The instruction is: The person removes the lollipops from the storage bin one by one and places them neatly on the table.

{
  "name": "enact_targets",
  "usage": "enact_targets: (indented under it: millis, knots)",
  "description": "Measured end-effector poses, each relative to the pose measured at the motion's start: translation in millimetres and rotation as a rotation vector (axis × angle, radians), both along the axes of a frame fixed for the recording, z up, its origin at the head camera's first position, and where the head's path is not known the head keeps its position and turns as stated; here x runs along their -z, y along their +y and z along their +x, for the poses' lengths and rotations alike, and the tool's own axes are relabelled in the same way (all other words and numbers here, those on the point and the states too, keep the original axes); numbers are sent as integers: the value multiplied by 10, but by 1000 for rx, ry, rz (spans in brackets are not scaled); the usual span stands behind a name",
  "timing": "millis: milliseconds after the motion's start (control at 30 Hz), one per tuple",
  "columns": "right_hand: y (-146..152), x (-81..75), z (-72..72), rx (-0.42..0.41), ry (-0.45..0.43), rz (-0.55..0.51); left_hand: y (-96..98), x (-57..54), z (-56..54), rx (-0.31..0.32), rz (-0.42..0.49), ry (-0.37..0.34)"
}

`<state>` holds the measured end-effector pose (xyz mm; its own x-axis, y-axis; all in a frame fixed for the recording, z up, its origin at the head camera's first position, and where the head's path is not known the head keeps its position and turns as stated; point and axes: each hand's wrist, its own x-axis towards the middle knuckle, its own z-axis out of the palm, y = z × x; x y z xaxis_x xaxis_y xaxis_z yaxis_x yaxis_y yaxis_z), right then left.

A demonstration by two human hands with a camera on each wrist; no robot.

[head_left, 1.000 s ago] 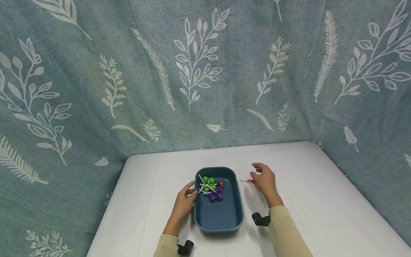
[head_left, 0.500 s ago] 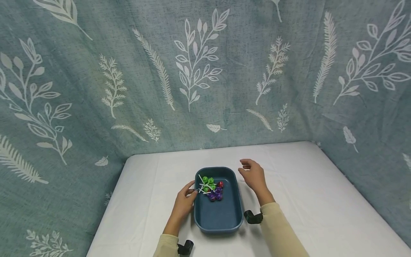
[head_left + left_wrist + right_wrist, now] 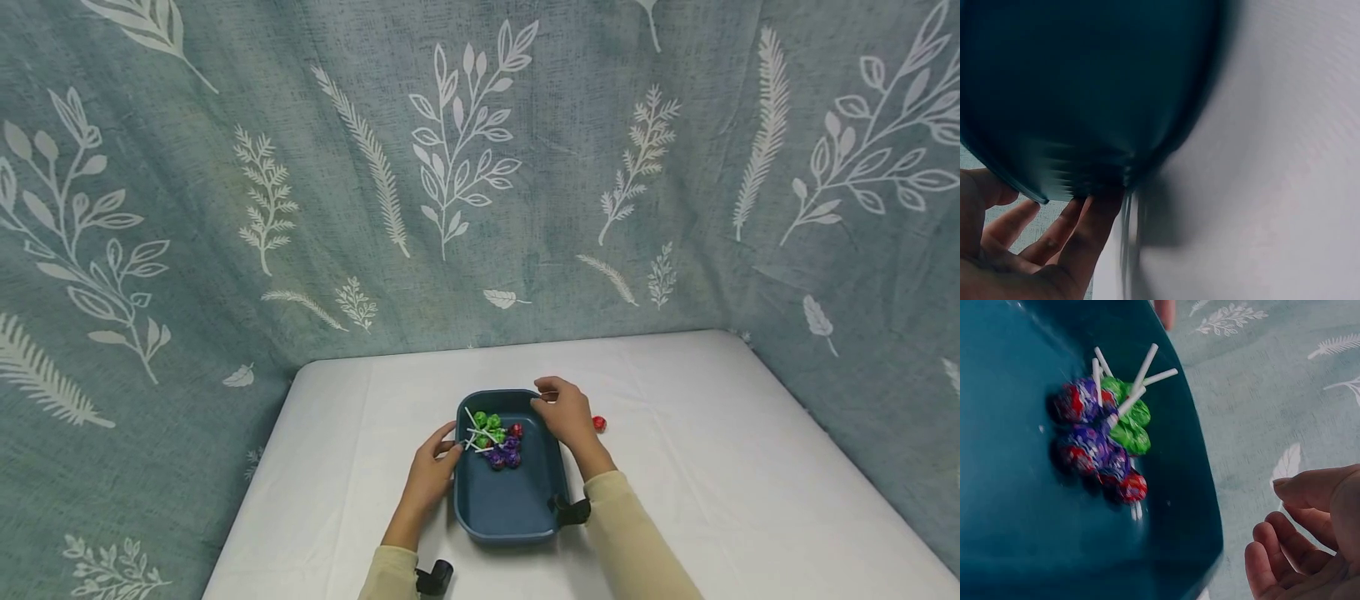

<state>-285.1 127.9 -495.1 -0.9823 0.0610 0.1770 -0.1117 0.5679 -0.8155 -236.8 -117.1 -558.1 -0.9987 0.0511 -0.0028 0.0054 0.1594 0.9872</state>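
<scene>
A dark blue rectangular tray (image 3: 510, 508) holds a cluster of lollipops in its far left part: green-wrapped lollipops (image 3: 492, 422), purple-wrapped lollipops (image 3: 1085, 447) and red-wrapped lollipops (image 3: 1133, 487), their white sticks crossing. My left hand (image 3: 432, 471) grips the tray's left rim, with thumb and fingers on either side of it in the left wrist view. My right hand (image 3: 566, 417) is at the far right corner of the tray, fingers loosely bent and holding nothing. One more red lollipop (image 3: 599, 424) lies on the table just right of my right hand, its stick hidden behind the hand.
A white cloth (image 3: 337, 467) covers the table under the tray. Behind and at both sides hangs a grey-green curtain (image 3: 360, 167) with white leaf prints. Black wrist camera mounts (image 3: 433, 578) stick out from both sleeves.
My right hand has moved left from the loose red lollipop to the tray's far right corner, uncovering the red candy on the table. The left hand and the tray have stayed put.
</scene>
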Motion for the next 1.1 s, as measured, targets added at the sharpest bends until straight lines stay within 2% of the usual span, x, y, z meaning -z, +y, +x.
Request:
enact_targets:
  millis: [467,1100]
  knots:
    - [-225,109,25,-3,-70,23,-14,30,-7,5,6,10]
    - [-413,264,-57,-5,-79,103,-13,34,-12,3,0,3]
